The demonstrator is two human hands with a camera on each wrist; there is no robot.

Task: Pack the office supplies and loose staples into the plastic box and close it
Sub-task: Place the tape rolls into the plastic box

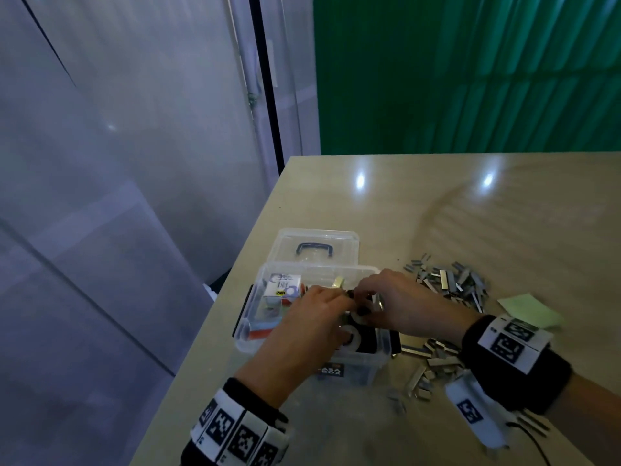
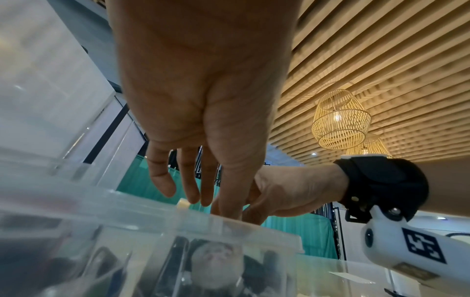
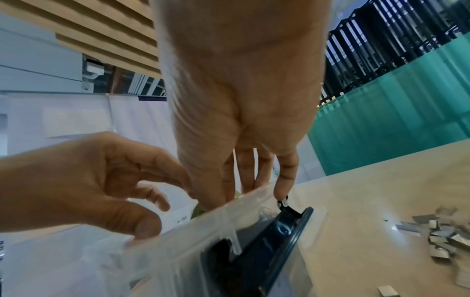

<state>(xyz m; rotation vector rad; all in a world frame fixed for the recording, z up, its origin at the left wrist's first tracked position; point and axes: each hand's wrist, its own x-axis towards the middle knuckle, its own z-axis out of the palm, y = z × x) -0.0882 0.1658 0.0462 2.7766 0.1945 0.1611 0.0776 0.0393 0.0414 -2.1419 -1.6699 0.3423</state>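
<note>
The clear plastic box (image 1: 322, 269) stands open near the table's left edge, its lid (image 1: 336, 240) with a blue handle lying behind it. Inside are a white staple carton (image 1: 282, 287) and a black tape dispenser (image 1: 359, 338). Both hands are over the box. My left hand (image 1: 319, 311) has its thumb on the box rim (image 3: 229, 207) and its fingers loose and holding nothing. My right hand (image 1: 383, 297) reaches down inside, thumb and fingers pinched on a small black item that is mostly hidden. Loose staples (image 1: 450, 280) lie on the table to the right.
More staple strips (image 1: 433, 361) lie beside the box's near right corner, under my right wrist. A pad of green sticky notes (image 1: 531, 311) sits further right. The table edge (image 1: 235, 264) drops off just left of the box. A green curtain hangs behind the table.
</note>
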